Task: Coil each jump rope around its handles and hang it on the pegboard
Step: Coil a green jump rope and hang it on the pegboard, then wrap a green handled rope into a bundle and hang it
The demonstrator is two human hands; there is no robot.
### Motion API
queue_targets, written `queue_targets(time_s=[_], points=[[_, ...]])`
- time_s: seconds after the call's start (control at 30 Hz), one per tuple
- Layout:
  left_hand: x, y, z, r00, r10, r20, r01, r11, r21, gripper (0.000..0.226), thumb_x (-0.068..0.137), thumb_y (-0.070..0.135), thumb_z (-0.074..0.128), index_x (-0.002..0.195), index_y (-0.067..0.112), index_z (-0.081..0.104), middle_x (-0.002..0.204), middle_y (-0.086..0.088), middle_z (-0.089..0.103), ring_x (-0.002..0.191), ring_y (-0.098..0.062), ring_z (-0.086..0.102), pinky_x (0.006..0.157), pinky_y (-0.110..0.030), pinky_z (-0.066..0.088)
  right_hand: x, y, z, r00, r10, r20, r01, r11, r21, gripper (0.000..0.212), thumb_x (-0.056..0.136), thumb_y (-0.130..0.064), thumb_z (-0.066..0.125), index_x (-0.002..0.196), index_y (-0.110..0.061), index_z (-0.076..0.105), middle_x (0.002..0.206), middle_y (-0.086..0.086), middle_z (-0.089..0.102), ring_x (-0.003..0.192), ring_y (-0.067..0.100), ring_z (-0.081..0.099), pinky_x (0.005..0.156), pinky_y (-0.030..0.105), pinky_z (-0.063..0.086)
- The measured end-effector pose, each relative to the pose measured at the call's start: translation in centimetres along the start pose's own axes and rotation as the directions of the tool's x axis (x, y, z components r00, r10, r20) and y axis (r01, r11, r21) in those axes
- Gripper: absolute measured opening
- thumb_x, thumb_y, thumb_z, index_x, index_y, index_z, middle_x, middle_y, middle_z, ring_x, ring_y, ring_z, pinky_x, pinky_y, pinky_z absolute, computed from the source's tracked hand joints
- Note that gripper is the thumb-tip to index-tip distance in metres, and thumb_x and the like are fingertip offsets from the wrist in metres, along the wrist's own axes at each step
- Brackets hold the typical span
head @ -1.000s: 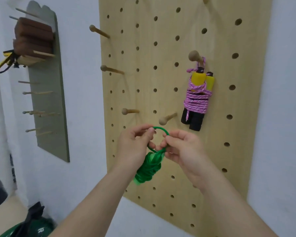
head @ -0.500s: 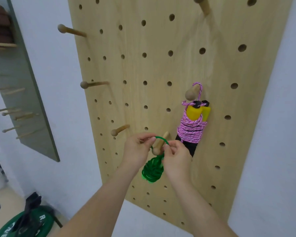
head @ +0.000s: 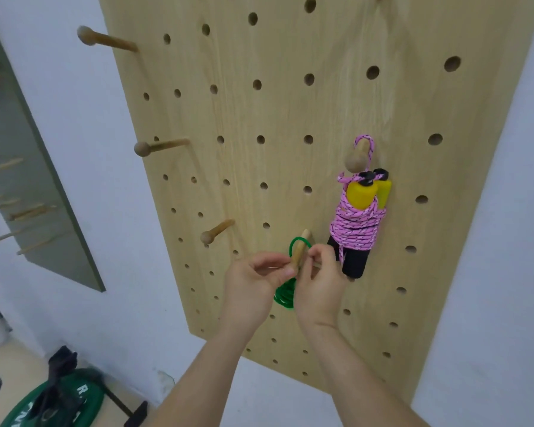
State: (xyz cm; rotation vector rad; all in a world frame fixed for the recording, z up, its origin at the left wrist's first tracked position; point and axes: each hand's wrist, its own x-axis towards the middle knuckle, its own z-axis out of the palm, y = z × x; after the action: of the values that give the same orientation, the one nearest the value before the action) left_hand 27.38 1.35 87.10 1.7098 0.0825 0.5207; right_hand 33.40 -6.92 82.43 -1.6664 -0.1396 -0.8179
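Pegboard (head: 290, 103), pale wood with rows of round holes, fills most of the view from 12 down to 6 o'clock, mounted on a white wall (head: 506, 241). Grey-green panel (head: 28, 180) with thin dowels sits at 9 o'clock, well apart from the board. Green weight plate (head: 74, 402) lies on the floor at 7 o'clock, with dark straps across it. Pink jump rope (head: 355, 229) hangs at 3 o'clock of centre: the cord is coiled tight round its yellow-and-black handles, and a loop at its 12 o'clock is hooked over a knobbed peg (head: 356, 157). Both bare forearms come up from 6 o'clock. Left hand (head: 250, 291) and right hand (head: 318, 288) meet just below centre, fingers curled, each pinching one side of the loop of the green jump rope (head: 285, 295). The loop is passed over a short peg (head: 299, 251) just beside the pink bundle, at its 8 o'clock. The green coil hangs between the two hands, at 6 o'clock of that peg; its handles are hidden. Three bare pegs (head: 216, 232) step up toward 10 o'clock along the board's left edge.
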Motion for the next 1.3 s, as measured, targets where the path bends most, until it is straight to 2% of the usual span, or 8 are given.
queue_targets(time_s=[0.2,0.37,0.53,0.63,0.8,0.97,1.13,1.3], points=[[-0.1,-0.6,0.2,0.998,0.035,-0.048,-0.037,0.998,-0.044,0.019,0.077,0.003,0.076,0.081,0.02,0.076,0.075,0.011,0.074,0.073,-0.002,0.068,0.065,-0.011,0.049,0.4,0.8,1.3,0.999,0.034,0.028,-0.036,0.998,0.059,0.019,0.095,0.001,0.049,0.107,-0.008,0.061,0.088,-0.013,0.058,0.085,-0.018,0.051,0.069,0.012,0.04],[0.3,-1.0,0.1,0.999,0.013,-0.037,-0.015,0.998,-0.06,0.015,0.076,0.006,0.077,0.086,0.017,0.077,0.078,0.006,0.075,0.077,-0.008,0.07,0.07,-0.02,0.054,0.1,1.3,-0.1,0.96,0.025,0.278,-0.04,0.998,0.05,0.048,0.09,0.003,0.051,0.133,-0.017,0.046,0.111,-0.005,0.059,0.101,0.01,0.06,0.083,0.028,0.051],[0.5,-1.2,-0.1,0.999,-0.03,0.009,0.031,0.996,-0.088,0.015,0.077,0.006,0.076,0.085,0.019,0.076,0.081,0.002,0.075,0.079,-0.014,0.07,0.074,-0.034,0.058,0.2,0.5,-2.3,0.917,-0.002,0.398,0.059,0.989,-0.133,0.057,0.086,0.004,0.051,0.138,-0.017,0.044,0.106,0.0,0.058,0.098,0.021,0.059,0.073,0.035,0.048],[0.5,-1.3,-0.3,0.997,-0.078,0.026,0.08,0.993,-0.084,0.012,0.077,0.016,0.077,0.089,0.02,0.075,0.084,0.005,0.075,0.082,-0.008,0.069,0.071,-0.027,0.057,-0.2,0.4,-3.5,0.907,0.016,0.422,0.121,0.947,-0.296,0.049,0.087,0.001,0.054,0.135,-0.011,0.049,0.115,0.004,0.06,0.104,0.023,0.057,0.074,0.028,0.041],[-0.2,-1.8,-0.7,0.993,-0.091,0.072,0.091,0.996,0.002,0.019,0.083,0.035,0.069,0.095,0.021,0.075,0.086,0.014,0.074,0.078,0.003,0.063,0.063,-0.016,0.05,-1.0,1.1,-5.0,0.909,0.072,0.41,0.094,0.924,-0.37,0.033,0.088,-0.004,0.054,0.12,-0.015,0.054,0.105,0.002,0.063,0.089,0.022,0.059,0.07,0.038,0.048],[-1.6,-3.4,-1.3,0.987,-0.163,-0.017,0.162,0.986,-0.044,0.035,0.092,0.037,0.058,0.082,0.007,0.074,0.071,-0.002,0.067,0.062,-0.006,0.057,0.059,-0.018,0.048,-1.0,2.3,-6.9,0.882,0.117,0.456,0.052,0.938,-0.342,0.013,0.09,-0.007,0.054,0.088,-0.02,0.053,0.085,-0.003,0.06,0.071,0.012,0.053,0.055,0.025,0.035],[-4.6,-6.6,-1.9,0.981,-0.195,-0.002,0.192,0.965,0.179,0.034,0.096,0.026,0.055,0.068,0.011,0.067,0.053,0.005,0.05,0.05,-0.006,0.043,0.052,-0.016,0.038,-1.7,3.3,-7.4,0.663,0.278,0.695,-0.1,0.953,-0.286,0.022,0.087,-0.007,0.051,0.077,-0.025,0.06,0.066,-0.001,0.064,0.066,0.021,0.062,0.06,0.033,0.05],[-9.7,-11.2,-1.9,0.98,-0.193,-0.046,0.188,0.829,0.526,0.047,0.08,-0.012,0.037,0.073,0.028,0.062,0.084,0.012,0.057,0.079,-0.002,0.053,0.062,-0.012,0.039,-4.8,5.8,-6.0,0.374,0.327,0.868,-0.034,0.94,-0.34,0.022,0.091,-0.013,0.049,0.1,-0.025,0.065,0.087,-0.005,0.068,0.072,0.015,0.063,0.059,0.031,0.052]])
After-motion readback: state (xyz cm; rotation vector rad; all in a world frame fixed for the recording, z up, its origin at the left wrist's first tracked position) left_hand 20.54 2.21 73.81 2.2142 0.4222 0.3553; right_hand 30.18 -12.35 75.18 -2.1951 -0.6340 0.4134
